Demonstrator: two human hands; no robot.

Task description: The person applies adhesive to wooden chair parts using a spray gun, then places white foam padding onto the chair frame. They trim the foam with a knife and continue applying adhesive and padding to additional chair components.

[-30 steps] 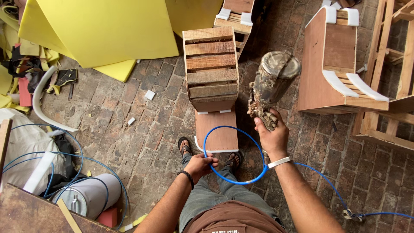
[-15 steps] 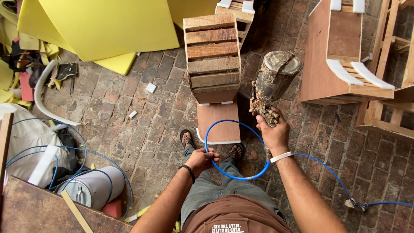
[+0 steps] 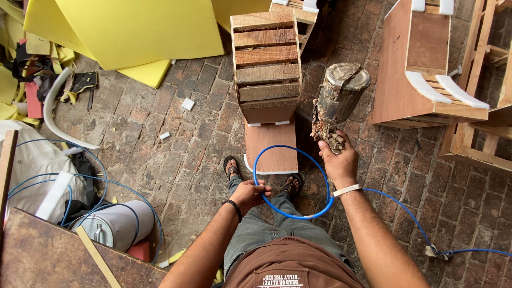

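Observation:
My right hand (image 3: 340, 160) grips the handle of a glue-crusted spray gun (image 3: 336, 98) with a dirty metal cup on top, held up beside a wooden chair frame (image 3: 266, 69) lying on the brick floor. A blue air hose (image 3: 290, 213) loops from the gun in front of my legs. My left hand (image 3: 249, 193) is closed on that hose loop near my left knee. The slatted frame stands just ahead of my sandalled feet (image 3: 232, 168).
Yellow foam sheets (image 3: 138, 32) lie at the top left. More wooden chair frames (image 3: 421, 64) stand to the right. A grey cylinder (image 3: 120, 224), coiled blue hose (image 3: 64, 181) and a wooden board (image 3: 48, 261) sit at the lower left. The hose coupling (image 3: 434, 250) lies on the bricks at right.
The view has shifted slightly toward the frame. My hands keep their holds on the spray gun and the hose; the loop stays about the same.

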